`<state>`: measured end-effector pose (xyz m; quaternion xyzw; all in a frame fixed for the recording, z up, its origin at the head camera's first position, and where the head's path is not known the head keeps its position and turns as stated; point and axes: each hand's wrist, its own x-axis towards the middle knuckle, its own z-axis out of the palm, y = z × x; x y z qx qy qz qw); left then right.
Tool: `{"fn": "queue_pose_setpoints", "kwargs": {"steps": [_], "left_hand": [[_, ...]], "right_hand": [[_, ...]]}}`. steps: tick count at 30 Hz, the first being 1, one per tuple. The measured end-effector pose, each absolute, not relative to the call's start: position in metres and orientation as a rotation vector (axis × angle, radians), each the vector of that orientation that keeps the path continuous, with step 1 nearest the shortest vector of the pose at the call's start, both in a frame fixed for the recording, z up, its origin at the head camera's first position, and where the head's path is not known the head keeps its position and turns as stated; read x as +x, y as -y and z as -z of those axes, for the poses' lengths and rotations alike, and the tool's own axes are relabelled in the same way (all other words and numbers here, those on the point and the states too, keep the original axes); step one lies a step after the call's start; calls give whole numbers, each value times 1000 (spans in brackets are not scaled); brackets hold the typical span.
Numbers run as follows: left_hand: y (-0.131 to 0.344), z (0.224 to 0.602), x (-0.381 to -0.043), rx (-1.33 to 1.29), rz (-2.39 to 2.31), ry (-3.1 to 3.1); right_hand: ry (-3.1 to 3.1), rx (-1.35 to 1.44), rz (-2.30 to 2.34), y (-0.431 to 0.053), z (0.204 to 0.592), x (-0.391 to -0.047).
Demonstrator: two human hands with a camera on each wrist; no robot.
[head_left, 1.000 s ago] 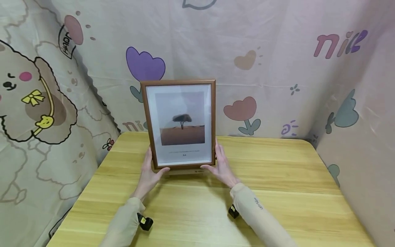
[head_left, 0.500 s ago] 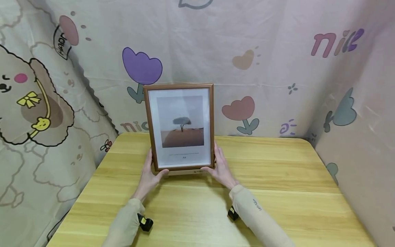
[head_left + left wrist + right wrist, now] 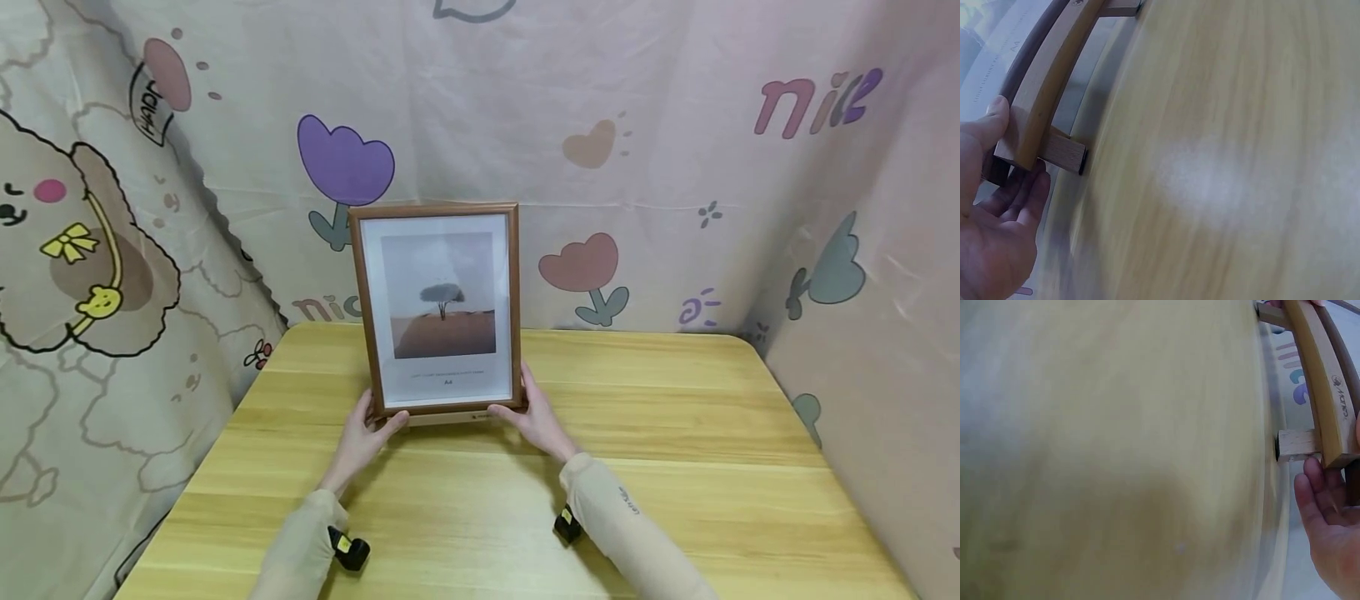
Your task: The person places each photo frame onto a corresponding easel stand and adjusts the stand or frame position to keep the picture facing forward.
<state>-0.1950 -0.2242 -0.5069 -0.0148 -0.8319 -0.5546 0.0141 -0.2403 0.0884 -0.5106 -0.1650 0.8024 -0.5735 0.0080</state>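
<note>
A brown picture frame (image 3: pixel 435 210) with a print of a tree leans back on a wooden stand (image 3: pixel 442 419) in the head view. My left hand (image 3: pixel 356 442) holds the stand's left end. Its thumb lies in front at the lower edge, and the fingers curl beneath, as the left wrist view shows beside a short stand foot (image 3: pixel 1065 153). At the other end my right hand (image 3: pixel 543 427) holds the stand likewise. Its fingers (image 3: pixel 1311 487) reach under the curved ledge (image 3: pixel 1329 394), close to the other foot (image 3: pixel 1297 445); the thumb is mostly cut off there.
The light wooden table (image 3: pixel 660 467) extends around both arms. Behind it hangs a printed cloth (image 3: pixel 480 108), and more cloth closes in the left and right sides. Black cameras (image 3: pixel 348 550) are strapped at the wrists.
The picture frame has settled slightly lower and now stands still. Both hands have slid down from the frame's sides to its lower corners at the stand.
</note>
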Motion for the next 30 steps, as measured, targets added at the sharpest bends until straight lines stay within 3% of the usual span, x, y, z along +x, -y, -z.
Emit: {"fn": "queue_pose_setpoints", "kwargs": {"steps": [30], "left_hand": [[220, 504, -191, -22, 1420, 2621]], "right_hand": [[-2555, -484, 1744, -87, 509, -236]]}}
